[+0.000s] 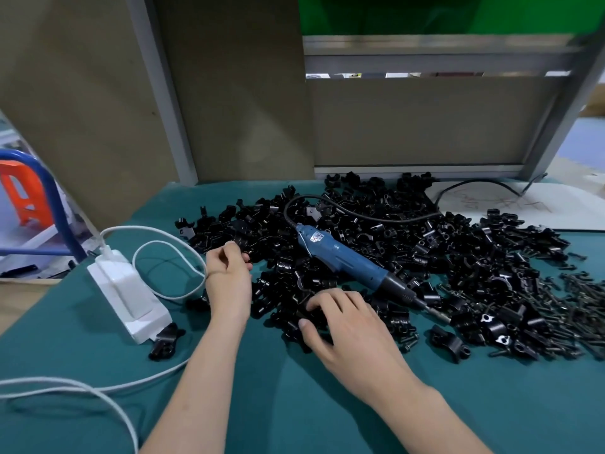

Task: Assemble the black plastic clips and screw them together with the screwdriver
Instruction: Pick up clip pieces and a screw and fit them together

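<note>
Teal counter (294, 404) carries a heap of glossy black clips (458, 257); blue screwdriver (347, 260) lies on top, bit pointing near-right. Left hand (229, 273) pinches one; right hand (343, 322) grips another.

The light is bright and even, coming from overhead, and I'd guess a little from the right, since the right hand (347, 326) throws a soft-edged shadow leftward on the green bench (327, 414). The black clips (458, 250) catch small glints, and the white power box (127, 296) is nearly washed out. The wide lens bows the metal post (563, 116). The green panel (425, 11) up top is smeared, and the screws (586, 309) at the right edge go soft.
</note>
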`<state>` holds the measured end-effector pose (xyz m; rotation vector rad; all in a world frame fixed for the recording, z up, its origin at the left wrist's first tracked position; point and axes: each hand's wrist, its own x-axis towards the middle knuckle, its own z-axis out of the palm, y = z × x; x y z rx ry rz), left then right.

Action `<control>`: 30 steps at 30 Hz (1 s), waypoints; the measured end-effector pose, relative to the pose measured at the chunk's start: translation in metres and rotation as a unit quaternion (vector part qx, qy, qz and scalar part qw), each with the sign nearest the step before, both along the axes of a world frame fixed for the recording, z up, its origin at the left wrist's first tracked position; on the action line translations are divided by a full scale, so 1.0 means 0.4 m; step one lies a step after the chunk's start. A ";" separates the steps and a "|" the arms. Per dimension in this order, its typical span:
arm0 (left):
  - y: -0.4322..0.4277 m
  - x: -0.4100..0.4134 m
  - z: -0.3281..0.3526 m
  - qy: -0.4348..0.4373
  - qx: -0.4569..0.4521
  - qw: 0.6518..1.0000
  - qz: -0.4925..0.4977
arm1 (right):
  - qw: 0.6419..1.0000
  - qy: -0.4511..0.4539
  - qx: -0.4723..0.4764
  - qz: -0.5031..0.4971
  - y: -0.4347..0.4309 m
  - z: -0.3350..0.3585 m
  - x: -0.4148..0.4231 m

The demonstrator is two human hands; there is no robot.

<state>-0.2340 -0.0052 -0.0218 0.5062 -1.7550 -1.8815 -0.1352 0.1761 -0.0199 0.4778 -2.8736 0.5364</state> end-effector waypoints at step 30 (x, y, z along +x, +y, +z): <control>0.024 0.006 -0.012 -0.090 -0.238 0.952 -0.169 | 0.982 0.008 -0.183 -0.046 -0.009 -0.017 -0.049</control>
